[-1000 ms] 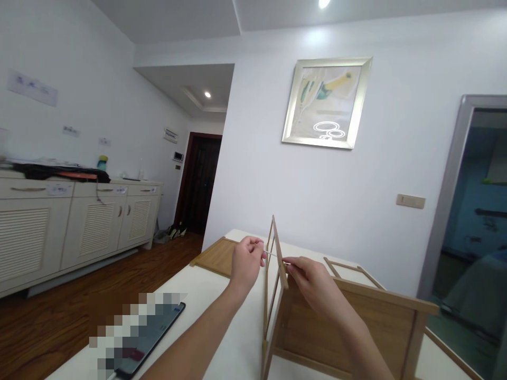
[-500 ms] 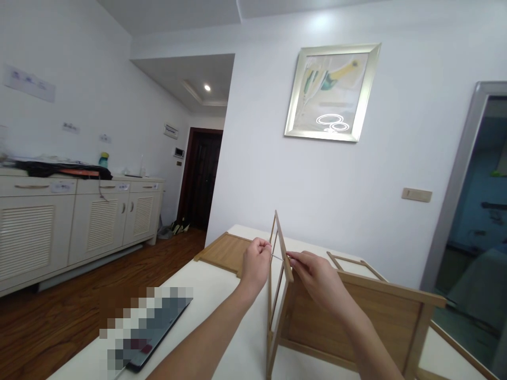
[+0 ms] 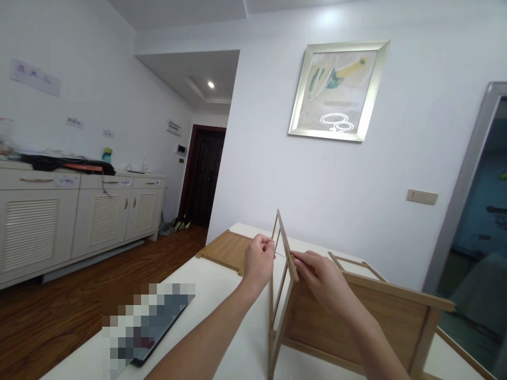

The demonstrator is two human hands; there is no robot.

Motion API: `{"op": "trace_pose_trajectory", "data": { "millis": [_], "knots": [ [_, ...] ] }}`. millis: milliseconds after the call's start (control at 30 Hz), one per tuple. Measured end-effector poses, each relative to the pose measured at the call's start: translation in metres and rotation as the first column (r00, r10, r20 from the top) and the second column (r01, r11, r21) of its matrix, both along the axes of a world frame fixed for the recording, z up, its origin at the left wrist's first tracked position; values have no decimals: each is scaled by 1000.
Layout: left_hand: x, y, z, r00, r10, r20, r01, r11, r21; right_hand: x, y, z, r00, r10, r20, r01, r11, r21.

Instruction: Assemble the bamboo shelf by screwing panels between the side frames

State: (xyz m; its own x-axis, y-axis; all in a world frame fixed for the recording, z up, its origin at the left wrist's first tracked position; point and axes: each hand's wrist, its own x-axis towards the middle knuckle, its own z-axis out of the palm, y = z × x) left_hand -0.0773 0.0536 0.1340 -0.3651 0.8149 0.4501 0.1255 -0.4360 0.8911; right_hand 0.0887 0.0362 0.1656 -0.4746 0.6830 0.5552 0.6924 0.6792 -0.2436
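Note:
A slim wooden frame (image 3: 293, 266) with crossbars stands upright on the table, joined or set against a wooden panel (image 3: 356, 322) on its right. My left hand (image 3: 259, 258) is closed in a pinch on a thin metal rod (image 3: 281, 255) that looks like a hex key. The rod runs across the frame's opening to the inner side of the right-hand rail. On that rail's outer side, at the same height, the fingers of my right hand (image 3: 317, 269) are closed against the wood; any small part between them is hidden.
Behind my left hand a flat wooden panel (image 3: 225, 250) lies on the white table (image 3: 222, 295). A dark tablet-like device (image 3: 166, 322), partly pixelated, rests near the left edge. Another wooden frame (image 3: 356, 264) lies at the back right. White cabinets (image 3: 39, 221) stand far left.
The view has shifted slightly. Both hands stay at the frame, and the left fingers have turned a little around the rod. The wooden parts keep their arrangement.

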Motion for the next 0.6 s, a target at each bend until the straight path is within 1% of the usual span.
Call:
{"op": "trace_pose_trajectory", "data": {
  "millis": [433, 600],
  "knots": [
    [3, -1, 0, 999, -16, 28, 17, 1000, -11, 0, 1, 0, 1000, -16, 7, 16, 1000, 21],
    [0, -4, 5, 999, -31, 17, 32, 999, -39, 1, 1, 0, 1000, -8, 0, 8, 1000, 7]
  ]
}}
